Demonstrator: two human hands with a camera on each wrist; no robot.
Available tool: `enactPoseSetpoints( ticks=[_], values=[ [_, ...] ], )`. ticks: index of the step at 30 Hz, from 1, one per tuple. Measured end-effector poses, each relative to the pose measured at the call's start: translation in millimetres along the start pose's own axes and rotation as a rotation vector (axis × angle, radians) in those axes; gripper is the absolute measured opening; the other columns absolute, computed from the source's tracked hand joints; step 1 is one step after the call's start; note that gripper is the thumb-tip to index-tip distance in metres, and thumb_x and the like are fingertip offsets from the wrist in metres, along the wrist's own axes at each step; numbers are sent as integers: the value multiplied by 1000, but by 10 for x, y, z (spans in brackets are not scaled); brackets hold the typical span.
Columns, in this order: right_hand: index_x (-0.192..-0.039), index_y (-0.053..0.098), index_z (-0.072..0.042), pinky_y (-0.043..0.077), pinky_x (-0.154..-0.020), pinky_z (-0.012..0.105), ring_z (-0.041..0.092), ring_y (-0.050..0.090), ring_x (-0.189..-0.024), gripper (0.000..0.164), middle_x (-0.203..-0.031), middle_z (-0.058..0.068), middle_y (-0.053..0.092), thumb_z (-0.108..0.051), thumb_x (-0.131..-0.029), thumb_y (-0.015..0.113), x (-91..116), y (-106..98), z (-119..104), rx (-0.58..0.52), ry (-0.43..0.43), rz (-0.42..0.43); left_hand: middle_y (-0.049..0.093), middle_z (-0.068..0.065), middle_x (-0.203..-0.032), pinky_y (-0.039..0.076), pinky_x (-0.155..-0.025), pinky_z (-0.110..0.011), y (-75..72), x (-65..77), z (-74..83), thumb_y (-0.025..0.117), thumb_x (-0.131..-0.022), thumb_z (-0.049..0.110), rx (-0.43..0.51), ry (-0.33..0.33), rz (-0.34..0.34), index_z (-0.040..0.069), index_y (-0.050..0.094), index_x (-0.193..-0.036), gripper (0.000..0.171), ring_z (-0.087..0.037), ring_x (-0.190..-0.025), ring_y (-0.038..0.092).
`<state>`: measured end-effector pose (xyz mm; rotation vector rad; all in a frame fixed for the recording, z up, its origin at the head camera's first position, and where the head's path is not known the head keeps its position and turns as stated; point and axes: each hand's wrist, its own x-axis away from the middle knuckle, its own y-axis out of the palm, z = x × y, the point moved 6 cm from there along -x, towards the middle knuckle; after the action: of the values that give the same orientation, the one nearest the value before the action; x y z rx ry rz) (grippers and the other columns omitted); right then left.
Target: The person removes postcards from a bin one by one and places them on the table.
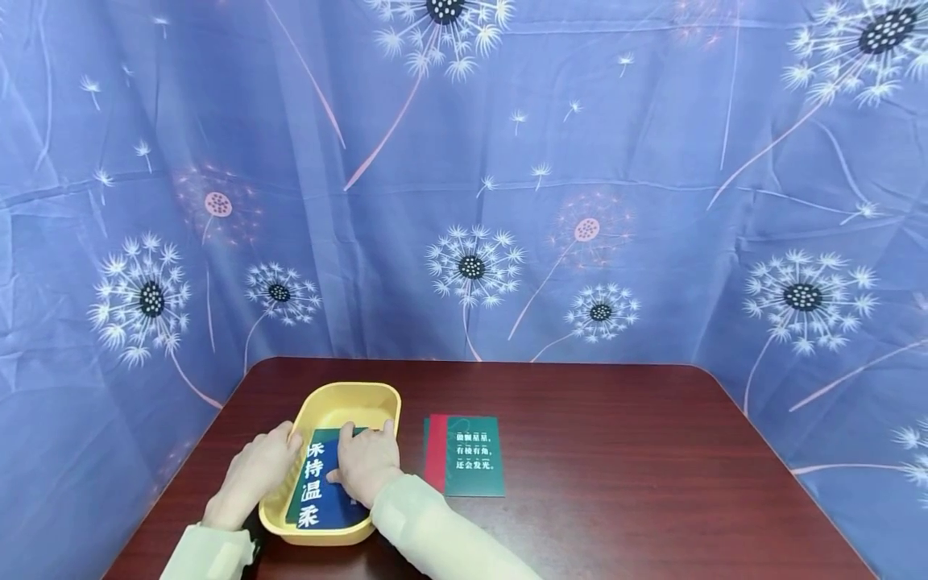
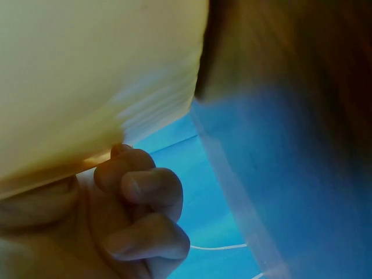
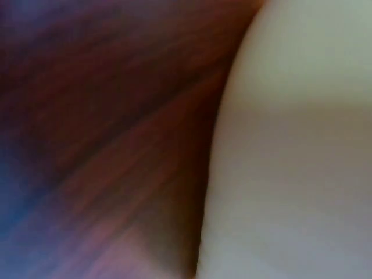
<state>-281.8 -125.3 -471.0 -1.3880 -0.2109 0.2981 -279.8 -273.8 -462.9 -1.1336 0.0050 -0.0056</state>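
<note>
A yellow plastic tray [image 1: 348, 396] with rounded corners stands on the left part of the table. My left hand [image 1: 255, 471] grips its left rim. Curled fingers [image 2: 152, 189] show below the rim in the left wrist view. Inside the tray lies a blue card [image 1: 329, 467] with large white Chinese characters, overlapping a green card [image 1: 293, 507]. My right hand [image 1: 370, 463] rests over the blue card's right side with fingers spread, covering part of it. In the right wrist view, the tray's pale outer wall [image 3: 296, 145] fills the right side, and the hand is out of sight.
Right of the tray, a green card [image 1: 474, 475] with white characters lies on the dark red wooden table [image 1: 616, 451], beside a red strip [image 1: 437, 451]. A blue curtain [image 1: 406, 266] with dandelion prints hangs behind the table and along both sides.
</note>
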Motion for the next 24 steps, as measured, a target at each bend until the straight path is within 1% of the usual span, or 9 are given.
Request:
enactPoseSetpoints(
  ticks=[4, 6, 12, 15, 17, 19, 21, 22, 24],
  values=[
    [-140, 43, -21, 34, -90, 38, 7, 62, -79, 79, -87, -7, 69, -67, -79, 66, 9, -40, 39, -94, 1, 50, 51, -7, -70, 42, -56, -44, 11, -2, 4, 38, -102, 28, -2, -7, -15, 5, 55, -102, 29, -24, -63, 53],
    [-140, 42, -18, 33, -89, 37, 6, 62, -75, 78, -84, -7, 68, -60, -80, 70, 13, -62, 57, -146, 0, 60, 52, -8, -71, 43, -56, -45, 10, -4, 1, 37, -102, 28, -6, -4, -11, 4, 55, -103, 29, -25, -64, 53],
    [-149, 35, -13, 32, -92, 35, 7, 61, -69, 80, -80, -7, 68, -46, -86, 72, 19, -95, 92, -218, 23, 56, 55, -10, -74, 43, -56, -47, 2, 2, -12, 37, -102, 26, -16, 8, 3, 6, 55, -99, 27, -27, -65, 54],
    [-146, 39, -11, 33, -88, 33, 7, 61, -67, 75, -77, -6, 67, -43, -86, 72, 25, -114, 116, -242, 33, 79, 55, -11, -75, 42, -56, -48, -5, 6, -5, 38, -102, 26, -20, 8, 7, 6, 55, -96, 26, -29, -66, 55],
    [-134, 51, -12, 32, -82, 32, 8, 61, -67, 59, -74, -4, 66, -41, -86, 71, 25, -130, 130, -261, 31, 106, 55, -11, -75, 42, -56, -49, -14, 7, 8, 38, -102, 26, -23, 11, 14, 6, 55, -96, 27, -29, -66, 55],
    [-116, 60, -14, 32, -77, 32, 8, 61, -68, 40, -73, -5, 64, -41, -88, 70, 26, -143, 145, -277, 24, 136, 55, -11, -74, 42, -56, -49, -20, 4, 16, 39, -102, 26, -21, 14, 18, 6, 55, -96, 26, -29, -66, 56],
    [-97, 63, -18, 32, -74, 32, 8, 60, -69, 24, -71, -6, 63, -40, -89, 68, 28, -156, 155, -286, 11, 167, 55, -10, -74, 43, -56, -49, -20, 0, 20, 39, -102, 26, -22, 15, 20, 6, 56, -96, 27, -29, -66, 56],
    [-89, 63, -19, 31, -73, 32, 8, 60, -68, 21, -69, -6, 61, -40, -90, 67, 28, -158, 159, -296, 7, 177, 55, -10, -74, 43, -57, -49, -19, -2, 21, 39, -102, 25, -22, 17, 21, 6, 56, -96, 27, -29, -65, 56],
    [-80, 63, -21, 31, -73, 32, 9, 59, -67, 22, -66, -7, 59, -40, -91, 66, 29, -162, 166, -308, 1, 194, 55, -10, -74, 43, -56, -49, -12, -9, 18, 39, -102, 25, -22, 17, 19, 5, 56, -96, 26, -29, -65, 56]
  ],
)
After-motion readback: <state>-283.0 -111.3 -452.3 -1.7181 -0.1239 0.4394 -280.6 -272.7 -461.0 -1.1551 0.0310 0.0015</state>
